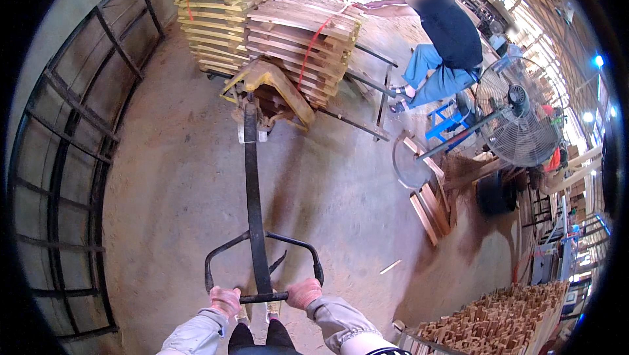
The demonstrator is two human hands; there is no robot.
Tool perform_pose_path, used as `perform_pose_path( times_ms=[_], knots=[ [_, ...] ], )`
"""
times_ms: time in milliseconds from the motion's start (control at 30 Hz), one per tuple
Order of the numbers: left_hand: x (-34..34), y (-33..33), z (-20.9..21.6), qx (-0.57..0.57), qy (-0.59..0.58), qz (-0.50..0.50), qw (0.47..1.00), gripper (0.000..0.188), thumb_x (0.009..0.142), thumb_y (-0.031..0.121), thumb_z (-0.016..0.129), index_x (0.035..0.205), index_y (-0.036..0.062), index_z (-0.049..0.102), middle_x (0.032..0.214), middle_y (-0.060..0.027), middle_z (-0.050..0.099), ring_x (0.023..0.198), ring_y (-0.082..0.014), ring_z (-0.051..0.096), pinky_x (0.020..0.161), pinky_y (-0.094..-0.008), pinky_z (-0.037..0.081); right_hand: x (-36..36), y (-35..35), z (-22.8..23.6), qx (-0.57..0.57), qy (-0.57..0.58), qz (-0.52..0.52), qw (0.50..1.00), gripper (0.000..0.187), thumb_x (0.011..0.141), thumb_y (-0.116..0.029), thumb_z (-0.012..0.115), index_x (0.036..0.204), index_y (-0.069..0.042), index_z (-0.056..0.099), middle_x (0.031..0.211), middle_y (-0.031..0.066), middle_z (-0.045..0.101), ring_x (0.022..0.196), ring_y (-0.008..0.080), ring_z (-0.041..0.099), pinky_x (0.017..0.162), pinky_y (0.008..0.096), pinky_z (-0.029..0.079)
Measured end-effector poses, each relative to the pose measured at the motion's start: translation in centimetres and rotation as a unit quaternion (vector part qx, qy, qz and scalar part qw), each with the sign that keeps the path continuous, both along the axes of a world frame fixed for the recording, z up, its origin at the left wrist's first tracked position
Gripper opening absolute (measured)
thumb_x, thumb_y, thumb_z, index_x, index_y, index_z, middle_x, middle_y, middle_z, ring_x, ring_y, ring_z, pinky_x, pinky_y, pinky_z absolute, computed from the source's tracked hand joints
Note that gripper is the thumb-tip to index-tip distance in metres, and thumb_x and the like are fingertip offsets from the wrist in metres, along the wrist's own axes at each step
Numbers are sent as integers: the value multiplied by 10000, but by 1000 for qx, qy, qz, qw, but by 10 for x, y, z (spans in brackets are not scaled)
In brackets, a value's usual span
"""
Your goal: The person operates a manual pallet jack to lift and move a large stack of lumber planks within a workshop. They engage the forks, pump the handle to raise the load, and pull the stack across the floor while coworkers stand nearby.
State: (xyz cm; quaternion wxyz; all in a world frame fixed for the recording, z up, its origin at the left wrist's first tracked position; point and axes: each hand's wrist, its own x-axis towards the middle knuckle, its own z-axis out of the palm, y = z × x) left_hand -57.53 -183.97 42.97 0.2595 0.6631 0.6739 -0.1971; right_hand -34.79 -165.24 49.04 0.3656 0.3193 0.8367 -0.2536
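Both hands grip the black handle (254, 230) of a pallet jack. My left hand (226, 300) is closed round the lower left corner of the handle loop, and my right hand (304, 293) is closed round the lower right corner. From the loop a long bar runs away from me to the worn yellow body of the pallet jack (278, 86). Just beyond that body rises a stack of wooden boards (301, 27) with a red strap over it. The jack's forks are hidden under the load.
A taller stack of pale slats (209, 14) stands behind on the left. Along the left wall leans a black metal frame (75, 119). A person (449, 34) sits at the right of the boards, near a large fan (521, 109). Loose planks (431, 211) and bundled wood pieces (495, 319) lie at right.
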Motion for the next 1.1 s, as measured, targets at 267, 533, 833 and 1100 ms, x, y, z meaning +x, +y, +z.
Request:
perform_pose_path(
  times_ms=[267, 533, 833, 1100],
  knots=[
    [5, 11, 14, -57, 16, 22, 998, 268, 849, 361, 673, 991, 134, 654, 916, -48, 760, 842, -241, 747, 742, -450, 474, -1, 4, 11, -2, -4, -6, 1000, 293, 886, -328, 597, 1024, -164, 798, 935, 119, 780, 905, 318, 769, 786, 458, 600],
    [7, 15, 16, -70, 20, 22, 997, 251, 887, 346, 650, 1023, 137, 682, 972, -46, 771, 898, -232, 753, 735, -434, 481, -3, 8, 14, -11, -20, -6, 1000, 316, 906, -340, 583, 1042, -151, 796, 955, 118, 783, 929, 310, 768, 794, 455, 600],
    [4, 13, 12, -39, 7, 43, 998, 181, 869, 296, 623, 939, 130, 647, 839, -79, 750, 806, -272, 744, 667, -469, 474, -8, 8, 9, -14, -39, -6, 999, 364, 890, -396, 590, 1080, -158, 788, 985, 98, 782, 956, 309, 762, 812, 446, 598],
    [9, 8, 6, -52, -30, 84, 995, 197, 872, 299, 628, 982, 151, 698, 906, -90, 776, 854, -271, 760, 726, -457, 504, -5, 8, -3, -37, -44, 3, 998, 355, 900, -408, 583, 1090, -178, 777, 1027, 111, 775, 977, 327, 752, 827, 457, 585]
  ],
)
